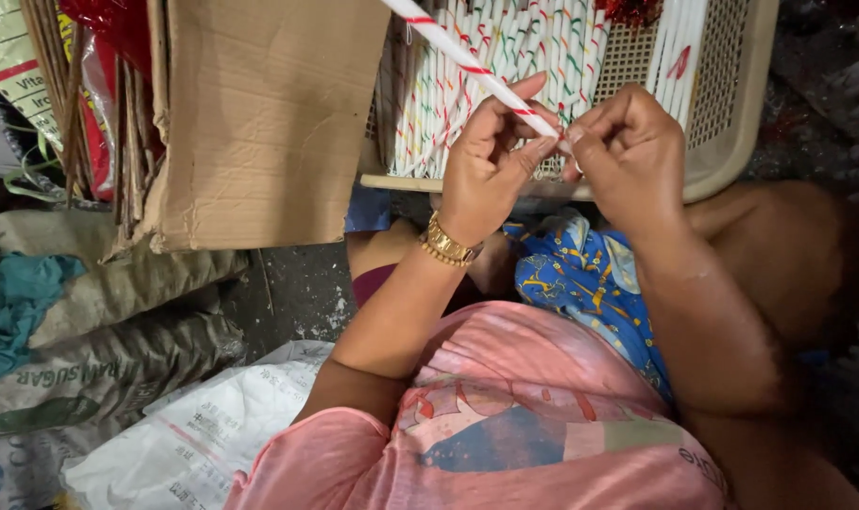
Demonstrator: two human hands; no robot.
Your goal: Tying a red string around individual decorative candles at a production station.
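My left hand (486,161), with a gold bracelet at the wrist, pinches a long white paper tube with red stripes (467,62) that slants up to the left. Its lower end meets my right hand (628,151), whose fingers are closed on the tip. Both hands hover over the near rim of a beige plastic basket (731,104). Several white tubes with coloured stripes (505,57) lie packed side by side in the basket.
A folded cardboard sheet (259,123) leans at the left of the basket. Printed sacks (99,378) and a teal rag (14,302) lie on the dark floor at the left. My lap shows pink and blue patterned cloth (580,274).
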